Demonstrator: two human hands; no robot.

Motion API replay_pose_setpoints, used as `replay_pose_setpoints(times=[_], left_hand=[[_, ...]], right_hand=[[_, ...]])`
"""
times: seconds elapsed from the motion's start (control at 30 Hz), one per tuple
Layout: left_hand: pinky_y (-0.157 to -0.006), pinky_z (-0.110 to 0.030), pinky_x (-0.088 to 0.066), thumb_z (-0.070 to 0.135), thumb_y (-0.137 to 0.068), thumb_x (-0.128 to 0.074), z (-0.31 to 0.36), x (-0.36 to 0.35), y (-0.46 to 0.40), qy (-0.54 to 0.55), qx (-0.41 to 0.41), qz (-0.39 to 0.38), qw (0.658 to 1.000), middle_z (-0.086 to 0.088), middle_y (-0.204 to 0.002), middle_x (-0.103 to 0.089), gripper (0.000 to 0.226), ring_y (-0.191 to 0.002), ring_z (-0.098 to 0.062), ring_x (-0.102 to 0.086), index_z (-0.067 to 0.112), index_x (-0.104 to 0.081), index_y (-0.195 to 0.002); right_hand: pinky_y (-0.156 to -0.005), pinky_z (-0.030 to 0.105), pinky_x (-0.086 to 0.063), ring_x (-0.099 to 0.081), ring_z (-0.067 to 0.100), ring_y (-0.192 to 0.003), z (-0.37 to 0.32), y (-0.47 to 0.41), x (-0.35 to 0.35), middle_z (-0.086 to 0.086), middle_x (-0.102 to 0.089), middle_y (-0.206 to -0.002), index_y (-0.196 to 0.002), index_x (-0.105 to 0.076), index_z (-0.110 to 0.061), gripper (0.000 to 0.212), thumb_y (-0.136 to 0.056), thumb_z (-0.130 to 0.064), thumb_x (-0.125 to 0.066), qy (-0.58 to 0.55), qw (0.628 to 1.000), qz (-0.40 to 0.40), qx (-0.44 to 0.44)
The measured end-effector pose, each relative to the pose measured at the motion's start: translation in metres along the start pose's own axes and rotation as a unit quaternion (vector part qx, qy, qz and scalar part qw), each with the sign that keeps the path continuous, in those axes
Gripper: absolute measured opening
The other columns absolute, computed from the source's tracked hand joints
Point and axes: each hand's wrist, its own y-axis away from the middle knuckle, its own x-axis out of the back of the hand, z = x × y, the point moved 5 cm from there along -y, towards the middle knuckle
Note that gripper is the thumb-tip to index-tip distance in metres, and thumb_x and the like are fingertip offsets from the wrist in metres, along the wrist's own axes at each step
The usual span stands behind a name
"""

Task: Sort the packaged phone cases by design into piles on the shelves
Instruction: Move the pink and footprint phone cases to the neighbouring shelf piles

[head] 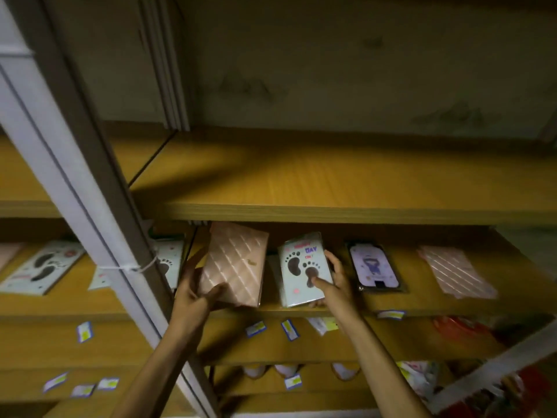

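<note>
My left hand (pixel 196 292) grips a pink packaged case with white diagonal stripes (pixel 238 262), tilted up over the front of the middle shelf (pixel 422 309). My right hand (pixel 331 283) holds a pale green case printed with black footprints (pixel 303 268), thumb on its front. To the right on the same shelf lie a lilac case with a cartoon figure (pixel 375 268) and another pink striped case (pixel 456 271). Left of the grey upright post (pixel 90 188), a footprint case (pixel 42 268) lies flat; another footprint case (pixel 168 262) is partly hidden behind the post.
A bare wooden shelf (pixel 331 188) runs above the hands. Lower shelf fronts carry several small blue and yellow price labels (pixel 256 328). Red and white packaged goods (pixel 461 327) fill the lower right. A white tie is knotted round the post (pixel 129 268).
</note>
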Motion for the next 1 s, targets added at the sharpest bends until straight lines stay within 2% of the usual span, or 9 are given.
replay_pose_setpoints(times=[0.2, 0.3, 0.37, 0.47, 0.53, 0.73, 0.83, 0.9, 1.0], left_hand=[[-0.083, -0.061, -0.054, -0.013, -0.084, -0.060, 0.000, -0.002, 0.014, 0.005, -0.005, 0.049, 0.999, 0.011, -0.120, -0.058, 0.075, -0.115, -0.030, -0.056, 0.046, -0.048, -0.130], [-0.079, -0.058, -0.056, -0.014, -0.084, -0.059, -0.001, -0.005, 0.018, 0.006, 0.001, 0.059, 0.998, 0.009, -0.119, -0.057, 0.075, -0.112, -0.029, -0.057, 0.042, -0.047, -0.133], [-0.078, -0.055, -0.057, -0.013, -0.085, -0.058, -0.001, -0.007, 0.019, 0.009, 0.005, 0.053, 0.999, 0.008, -0.122, -0.056, 0.075, -0.113, -0.028, -0.057, 0.041, -0.046, -0.134], [-0.074, -0.053, -0.059, -0.013, -0.085, -0.058, 0.000, -0.008, 0.019, 0.014, 0.008, 0.050, 0.999, 0.009, -0.119, -0.055, 0.075, -0.111, -0.029, -0.058, 0.039, -0.043, -0.137], [-0.073, -0.052, -0.059, -0.012, -0.086, -0.057, -0.001, -0.010, 0.017, 0.017, 0.017, 0.041, 0.999, 0.009, -0.121, -0.053, 0.075, -0.111, -0.031, -0.057, 0.041, -0.043, -0.136], [-0.072, -0.047, -0.060, -0.010, -0.087, -0.056, -0.002, -0.025, 0.012, 0.034, 0.025, 0.002, 0.999, 0.006, -0.126, -0.052, 0.073, -0.113, -0.031, -0.056, 0.044, -0.042, -0.135], [-0.069, -0.042, -0.061, -0.011, -0.086, -0.057, -0.006, -0.042, 0.010, 0.040, 0.021, -0.015, 0.999, 0.006, -0.121, -0.057, 0.071, -0.110, -0.027, -0.059, 0.039, -0.043, -0.134], [-0.076, -0.049, -0.059, -0.012, -0.083, -0.059, -0.012, -0.055, 0.007, 0.049, 0.014, -0.027, 0.998, 0.004, -0.122, -0.059, 0.072, -0.113, -0.029, -0.059, 0.041, -0.046, -0.129], [-0.092, -0.061, -0.049, -0.008, -0.076, -0.069, -0.016, -0.080, 0.005, 0.032, -0.009, -0.051, 0.998, 0.006, -0.129, -0.059, 0.075, -0.121, -0.029, -0.055, 0.046, -0.051, -0.125]], right_hand=[[-0.046, 0.025, -0.052, -0.066, 0.018, -0.089, 0.007, -0.021, -0.012, 0.003, -0.055, -0.123, -0.139, -0.036, -0.027, 0.058, -0.091, -0.002, -0.058, 0.080, 0.996, -0.040, -0.032], [-0.064, 0.021, -0.054, -0.062, 0.017, -0.101, 0.008, -0.028, -0.008, 0.007, -0.057, -0.128, -0.141, -0.036, -0.021, 0.060, -0.089, -0.007, -0.063, 0.158, 0.987, -0.037, -0.009], [-0.078, 0.028, -0.056, -0.058, 0.018, -0.111, 0.004, -0.027, -0.004, 0.006, -0.054, -0.133, -0.141, -0.036, -0.022, 0.063, -0.087, -0.018, -0.067, 0.246, 0.969, -0.027, 0.019], [-0.091, 0.020, -0.044, -0.042, 0.021, -0.129, -0.010, -0.019, -0.001, 0.000, -0.042, -0.139, -0.142, -0.038, -0.022, 0.060, -0.089, -0.029, -0.064, 0.376, 0.923, -0.002, 0.075], [-0.103, 0.029, -0.034, -0.032, 0.020, -0.135, -0.019, -0.016, 0.000, -0.001, -0.039, -0.144, -0.143, -0.036, -0.023, 0.061, -0.089, -0.034, -0.062, 0.426, 0.898, 0.014, 0.111], [-0.106, 0.043, -0.039, -0.040, 0.017, -0.132, -0.041, -0.009, 0.021, -0.004, -0.044, -0.143, -0.141, -0.039, -0.026, 0.061, -0.087, -0.037, -0.064, 0.375, 0.915, -0.005, 0.148], [-0.104, 0.040, -0.041, -0.043, 0.015, -0.129, -0.050, -0.004, 0.045, -0.006, -0.047, -0.141, -0.141, -0.040, -0.026, 0.059, -0.088, -0.036, -0.064, 0.355, 0.922, 0.003, 0.154], [-0.105, 0.034, -0.040, -0.042, 0.013, -0.130, -0.052, -0.001, 0.064, -0.006, -0.046, -0.142, -0.142, -0.039, -0.025, 0.059, -0.089, -0.034, -0.064, 0.339, 0.930, 0.008, 0.144], [-0.102, 0.040, -0.045, -0.048, 0.013, -0.124, -0.053, 0.005, 0.098, -0.005, -0.050, -0.137, -0.138, -0.043, -0.026, 0.058, -0.086, -0.033, -0.067, 0.318, 0.935, 0.042, 0.150]])
